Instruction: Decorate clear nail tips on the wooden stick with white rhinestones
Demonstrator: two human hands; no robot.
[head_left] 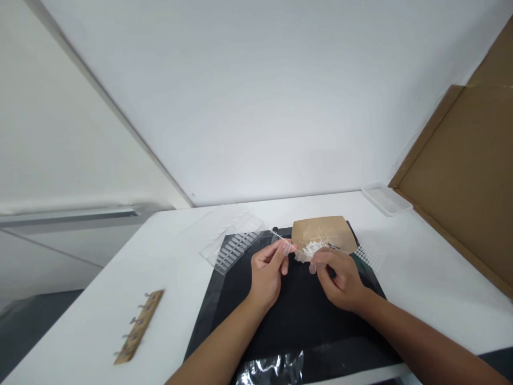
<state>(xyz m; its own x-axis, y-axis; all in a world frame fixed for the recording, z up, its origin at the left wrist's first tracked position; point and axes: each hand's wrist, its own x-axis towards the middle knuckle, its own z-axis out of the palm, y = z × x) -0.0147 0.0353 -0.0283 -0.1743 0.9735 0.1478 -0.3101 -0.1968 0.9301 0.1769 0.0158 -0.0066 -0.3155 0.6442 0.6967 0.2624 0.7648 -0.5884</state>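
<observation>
My left hand is closed in a pinch on a thin, pale stick, which slants up to the left beyond the fingers. A pinkish tint shows near the fingertips on that side. To the right, my right hand has thumb and forefinger pressed together beside a brown paper tray; what it pinches, if anything, is too small to make out. Small white pieces lie heaped in the tray along with several thin, pale sticks. Both hands are above a black mat.
Left of the hands lies a clear plastic case with rows of nail-shaped tips. A sheet of white dots is at the mat's right. A wooden strip with metal clips, a clear container and a cardboard panel stand farther out.
</observation>
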